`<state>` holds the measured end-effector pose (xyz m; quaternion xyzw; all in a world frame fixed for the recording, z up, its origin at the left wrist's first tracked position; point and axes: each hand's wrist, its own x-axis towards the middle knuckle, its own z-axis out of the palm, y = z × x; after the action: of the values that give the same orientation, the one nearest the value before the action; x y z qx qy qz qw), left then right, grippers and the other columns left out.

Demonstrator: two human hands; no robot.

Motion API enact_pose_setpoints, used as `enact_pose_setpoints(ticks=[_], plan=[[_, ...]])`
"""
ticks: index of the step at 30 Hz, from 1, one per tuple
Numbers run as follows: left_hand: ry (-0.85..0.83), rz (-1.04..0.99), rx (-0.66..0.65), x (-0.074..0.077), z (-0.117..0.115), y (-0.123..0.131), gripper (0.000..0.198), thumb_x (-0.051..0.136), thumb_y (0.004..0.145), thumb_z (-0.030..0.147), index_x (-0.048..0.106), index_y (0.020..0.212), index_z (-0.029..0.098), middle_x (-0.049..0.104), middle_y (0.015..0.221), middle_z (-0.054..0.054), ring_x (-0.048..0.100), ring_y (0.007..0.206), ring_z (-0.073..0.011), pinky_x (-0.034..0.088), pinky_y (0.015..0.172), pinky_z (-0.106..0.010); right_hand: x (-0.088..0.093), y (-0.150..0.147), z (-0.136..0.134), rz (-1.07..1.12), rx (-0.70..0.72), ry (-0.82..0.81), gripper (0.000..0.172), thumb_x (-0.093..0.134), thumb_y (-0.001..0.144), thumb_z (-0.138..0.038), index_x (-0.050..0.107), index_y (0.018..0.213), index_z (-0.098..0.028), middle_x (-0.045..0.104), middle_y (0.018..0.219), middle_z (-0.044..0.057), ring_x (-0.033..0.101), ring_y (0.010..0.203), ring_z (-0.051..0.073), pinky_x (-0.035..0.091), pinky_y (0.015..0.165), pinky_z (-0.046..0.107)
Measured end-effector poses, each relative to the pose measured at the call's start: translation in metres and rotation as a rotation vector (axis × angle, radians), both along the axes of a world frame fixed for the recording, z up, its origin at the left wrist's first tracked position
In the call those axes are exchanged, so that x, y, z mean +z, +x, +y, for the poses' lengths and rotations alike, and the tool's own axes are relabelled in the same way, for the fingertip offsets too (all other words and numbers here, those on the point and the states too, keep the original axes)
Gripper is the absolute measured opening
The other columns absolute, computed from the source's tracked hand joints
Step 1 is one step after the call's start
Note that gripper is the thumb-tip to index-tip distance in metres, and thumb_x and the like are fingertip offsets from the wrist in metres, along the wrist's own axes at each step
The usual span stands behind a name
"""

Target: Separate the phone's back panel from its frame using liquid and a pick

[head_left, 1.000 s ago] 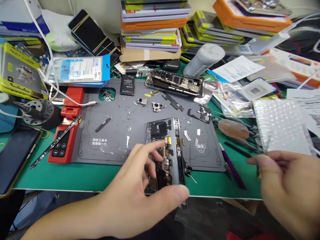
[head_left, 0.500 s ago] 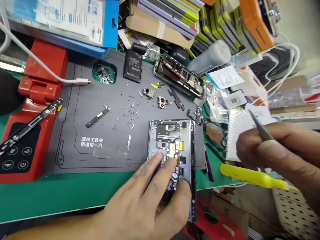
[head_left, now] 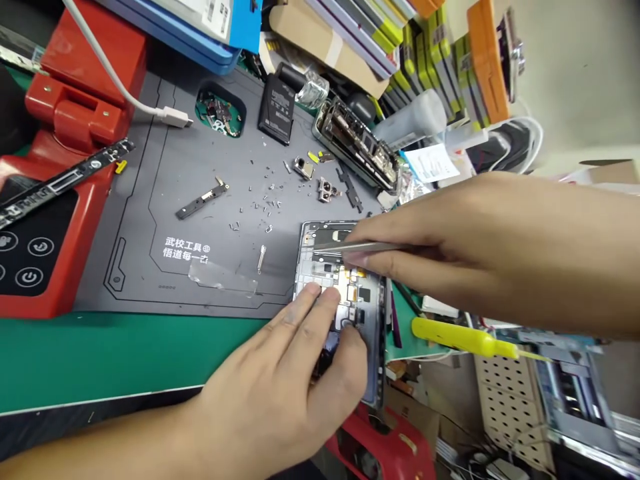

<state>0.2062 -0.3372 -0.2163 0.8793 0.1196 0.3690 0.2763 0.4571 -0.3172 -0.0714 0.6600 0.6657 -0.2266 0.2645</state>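
An opened phone [head_left: 373, 363] with its inner parts bare lies at the front right of the grey mat, its lower end past the table's front edge. My left hand [head_left: 295, 373] holds it down, fingers and thumb resting on its lower part. Metal tweezers [head_left: 373, 247] are pinched in my right hand [head_left: 445, 247], which reaches in from the right over the phone's upper half. Their tips are over the phone's upper left; whether they touch it I cannot tell. Left of the phone lie a small metal strip [head_left: 261, 259] and loose screws [head_left: 270, 205].
The grey mat [head_left: 135, 267] also bears a black battery [head_left: 277, 110], camera modules [head_left: 327, 191] and a slim black part [head_left: 203, 200]. A red device [head_left: 85, 227] stands left, a stack of phone parts [head_left: 357, 147] behind. A yellow-handled tool [head_left: 450, 335] lies at the right.
My right hand has come left with the tweezers, from beside the table to over the phone. My left hand stays on the phone. The view has shifted a little.
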Motion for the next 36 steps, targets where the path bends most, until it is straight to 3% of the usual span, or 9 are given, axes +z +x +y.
enact_pose_setpoints(ticks=[4,9,13,20,29,36], plan=[[-0.007,0.009,-0.025,-0.002,0.001,-0.001,0.030,0.048,0.114,0.008,0.063,0.140,0.005,0.078,0.153,-0.026,0.069,0.151,-0.0404,0.066,0.123,-0.042,0.004,-0.009,0.015,-0.011,0.066,-0.159,0.045,0.041,0.110,-0.053,0.067,0.086,-0.026,0.066,0.072,0.002,0.052,0.056,0.018,0.033,0.060,0.038],[-0.007,0.003,-0.028,-0.003,0.000,-0.001,0.033,0.050,0.111,0.005,0.062,0.142,0.004,0.077,0.154,-0.027,0.070,0.151,-0.0404,0.066,0.125,-0.042,0.003,-0.015,0.031,0.085,0.143,-0.173,0.037,0.044,0.111,-0.042,0.063,0.085,-0.022,0.062,0.074,0.001,0.047,0.061,0.016,0.030,0.066,0.037],[-0.012,0.005,-0.028,-0.004,-0.001,-0.001,0.035,0.051,0.110,0.005,0.063,0.143,0.004,0.077,0.155,-0.027,0.070,0.151,-0.0398,0.066,0.124,-0.042,-0.002,-0.015,0.039,0.103,0.147,-0.214,0.039,0.044,0.110,-0.044,0.064,0.085,-0.023,0.064,0.076,0.002,0.046,0.060,0.016,0.028,0.065,0.036],[-0.020,0.005,-0.033,-0.004,0.000,-0.001,0.037,0.052,0.108,0.004,0.063,0.144,0.004,0.077,0.155,-0.027,0.070,0.152,-0.0388,0.065,0.125,-0.042,-0.005,-0.017,0.045,0.051,0.146,-0.215,0.037,0.048,0.104,-0.048,0.066,0.083,-0.023,0.062,0.072,0.001,0.045,0.056,0.015,0.024,0.061,0.033],[-0.032,-0.008,-0.034,-0.004,0.001,-0.001,0.037,0.054,0.108,0.005,0.063,0.144,0.004,0.078,0.154,-0.026,0.072,0.149,-0.0406,0.066,0.124,-0.044,0.001,-0.017,0.040,0.181,0.149,-0.149,0.029,0.050,0.103,-0.036,0.058,0.079,-0.022,0.058,0.066,0.001,0.041,0.055,0.015,0.024,0.061,0.036],[-0.042,-0.005,-0.033,-0.003,0.003,0.000,0.034,0.053,0.111,0.007,0.063,0.143,0.005,0.078,0.154,-0.025,0.072,0.150,-0.0395,0.067,0.124,-0.043,-0.003,-0.012,0.035,0.174,0.159,-0.106,0.034,0.046,0.106,-0.038,0.060,0.079,-0.022,0.057,0.066,0.001,0.039,0.055,0.015,0.023,0.062,0.036]])
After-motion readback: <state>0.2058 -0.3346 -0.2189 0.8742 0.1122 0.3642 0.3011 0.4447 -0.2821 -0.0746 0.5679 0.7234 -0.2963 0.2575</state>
